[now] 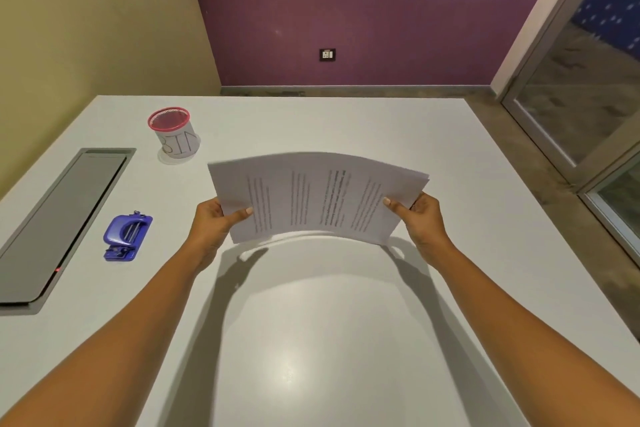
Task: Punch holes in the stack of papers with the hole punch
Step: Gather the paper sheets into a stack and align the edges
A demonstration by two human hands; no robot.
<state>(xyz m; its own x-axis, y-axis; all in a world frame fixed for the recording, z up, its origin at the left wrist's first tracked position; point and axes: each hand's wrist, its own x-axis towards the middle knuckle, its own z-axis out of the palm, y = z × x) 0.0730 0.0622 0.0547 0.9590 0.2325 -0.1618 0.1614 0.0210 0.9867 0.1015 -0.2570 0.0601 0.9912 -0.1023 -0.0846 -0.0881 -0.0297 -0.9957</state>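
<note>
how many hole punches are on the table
1. The blue hole punch sits on the white table, to the left of the left hand, between the grey panel and the held stack of papers. None seems hidden.

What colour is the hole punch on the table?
The hole punch is blue with silver metal parts, seen in the head view.

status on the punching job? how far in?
Early. Done: the papers are gathered and lifted off the table. In hand: left hand and right hand each grip a short edge, and the stack bows upward. Left: the hole punch sits untouched on the left, no holes visible, so feeding and punching remain.
</note>
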